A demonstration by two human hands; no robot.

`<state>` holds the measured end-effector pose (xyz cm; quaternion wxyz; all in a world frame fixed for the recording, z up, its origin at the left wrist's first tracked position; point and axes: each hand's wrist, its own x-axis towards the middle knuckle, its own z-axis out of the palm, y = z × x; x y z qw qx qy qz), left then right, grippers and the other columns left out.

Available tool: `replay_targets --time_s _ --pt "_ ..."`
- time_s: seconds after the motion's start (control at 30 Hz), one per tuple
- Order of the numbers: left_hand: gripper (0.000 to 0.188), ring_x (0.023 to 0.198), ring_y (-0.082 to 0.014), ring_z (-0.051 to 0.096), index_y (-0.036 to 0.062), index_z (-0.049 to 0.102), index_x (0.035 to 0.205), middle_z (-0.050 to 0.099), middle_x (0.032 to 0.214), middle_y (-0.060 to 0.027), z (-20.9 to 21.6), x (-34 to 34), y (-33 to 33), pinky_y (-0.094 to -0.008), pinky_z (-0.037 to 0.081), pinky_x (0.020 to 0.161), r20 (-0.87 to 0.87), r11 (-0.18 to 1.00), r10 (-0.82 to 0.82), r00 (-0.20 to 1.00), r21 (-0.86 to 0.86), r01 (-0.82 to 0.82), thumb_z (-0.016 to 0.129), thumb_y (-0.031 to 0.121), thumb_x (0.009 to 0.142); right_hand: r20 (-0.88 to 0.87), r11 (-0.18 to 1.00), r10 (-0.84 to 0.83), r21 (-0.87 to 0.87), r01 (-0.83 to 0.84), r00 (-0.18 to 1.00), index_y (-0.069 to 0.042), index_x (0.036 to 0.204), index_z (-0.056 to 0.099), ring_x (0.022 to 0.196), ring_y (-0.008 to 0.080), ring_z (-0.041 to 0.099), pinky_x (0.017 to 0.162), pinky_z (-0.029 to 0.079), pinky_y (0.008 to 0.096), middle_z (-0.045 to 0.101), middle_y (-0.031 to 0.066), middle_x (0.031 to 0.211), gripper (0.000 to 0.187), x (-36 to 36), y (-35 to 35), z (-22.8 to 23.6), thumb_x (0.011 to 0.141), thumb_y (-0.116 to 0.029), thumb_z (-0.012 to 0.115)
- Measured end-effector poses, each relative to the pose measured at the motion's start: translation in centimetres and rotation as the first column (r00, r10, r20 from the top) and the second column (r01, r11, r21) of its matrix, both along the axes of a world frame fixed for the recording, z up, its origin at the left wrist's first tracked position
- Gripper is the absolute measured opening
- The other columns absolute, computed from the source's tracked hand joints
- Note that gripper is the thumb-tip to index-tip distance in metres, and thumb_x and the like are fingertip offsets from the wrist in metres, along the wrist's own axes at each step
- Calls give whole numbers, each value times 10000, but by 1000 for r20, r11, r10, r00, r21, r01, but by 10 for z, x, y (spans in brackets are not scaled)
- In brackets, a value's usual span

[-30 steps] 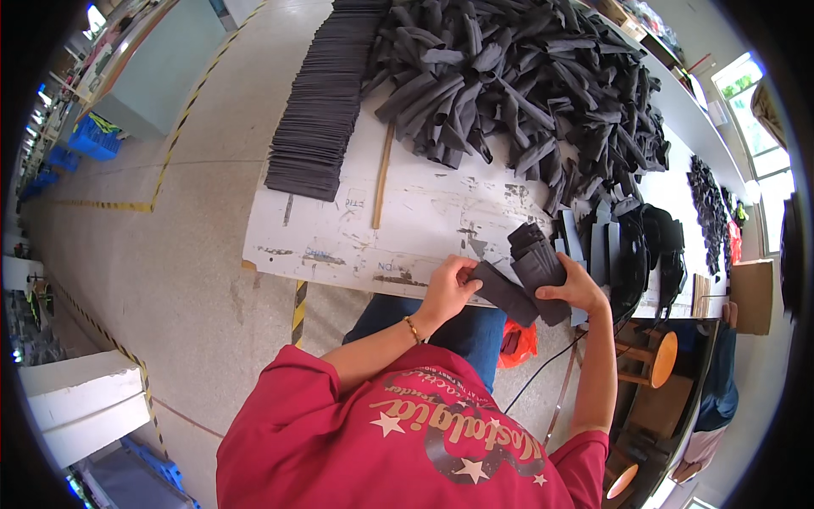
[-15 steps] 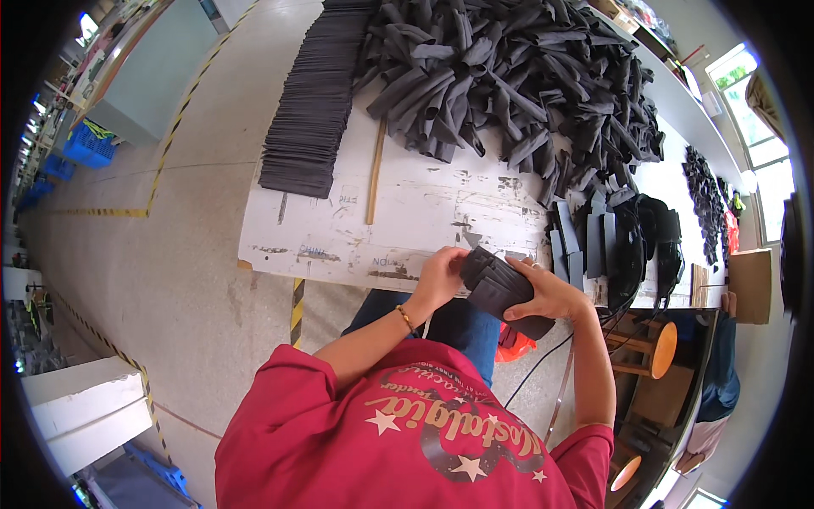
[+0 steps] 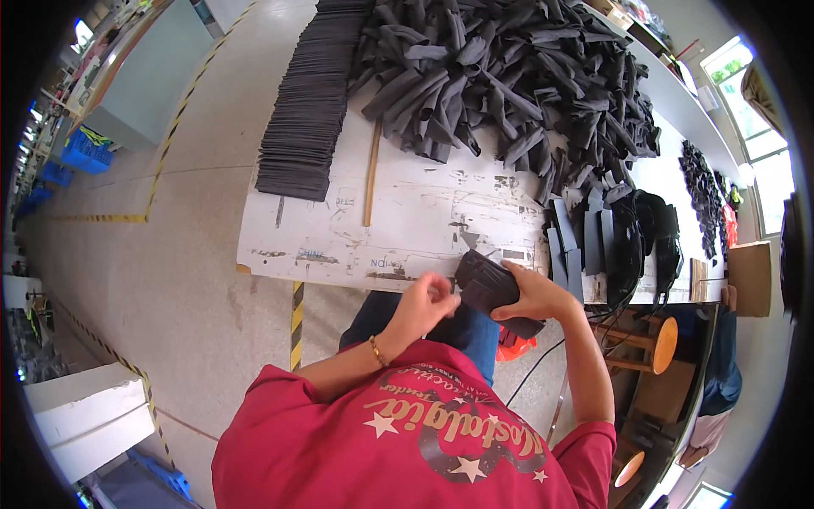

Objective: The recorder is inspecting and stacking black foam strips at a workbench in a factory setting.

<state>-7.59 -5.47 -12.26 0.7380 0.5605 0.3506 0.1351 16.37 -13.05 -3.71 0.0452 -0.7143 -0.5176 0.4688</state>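
I have bare tabletop (image 3: 415, 212) left of the dark stack (image 3: 488, 288) my right hand (image 3: 543, 297) grips at the near edge, lengthwise slanting far-left to near-right, but can't tell the blurred left hand's (image 3: 422, 310) hold.

This looks like a workshop, maybe in a factory, because the big scratched white table (image 3: 415, 208) has a giant heap of dark floppy pieces (image 3: 509, 85) next to a long, neat row of dark flat pieces (image 3: 297, 136). Yellow and black striped tape (image 3: 297, 322) makes lines on the hard gray floor (image 3: 212, 254), and blue crates (image 3: 86, 153) sit near a long counter (image 3: 140, 97). Over on the right are round wooden stools (image 3: 665, 345) and a brown cardboard box (image 3: 750, 278).
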Motion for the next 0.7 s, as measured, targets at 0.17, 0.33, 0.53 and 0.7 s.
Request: replay_targets --time_s 0.17,0.33,0.53,0.7 --pt "424 994 -222 658 -80 485 1215 624 1107 -160 -37 -6 -31 -345 536 914 206 666 -108 973 -711 225 697 67 879 158 993 74 81 -87 985 -1 1416 388 1155 448 502 985 439 460 592 237 1214 1081 -15 -9 -4 566 -500 831" --pt "499 1191 -242 571 17 477 1329 586 1244 -114 -43 28 -41 -394 485 1021 420 597 -93 903 -702 388 647 -54 866 309 980 70 156 -124 948 -81 1417 409 1142 438 496 1006 413 462 585 224 1237 1051 -26 -19 0 550 -485 843" --pt "531 1161 -259 586 32 526 1286 585 1256 -120 -47 42 -45 -405 487 1027 456 527 99 884 -778 342 596 -184 806 425 952 44 258 -167 904 -116 1419 404 1145 426 491 1037 363 476 560 242 1201 1048 -29 -25 -6 544 -486 845" --pt "507 1154 -272 589 -16 536 1251 589 1237 -146 -51 40 -44 -398 490 1022 425 481 136 895 -818 316 545 -214 785 268 971 -11 233 -54 963 -140 1456 344 1174 425 496 1047 341 517 468 282 1303 1102 -32 -28 -8 538 -492 843"
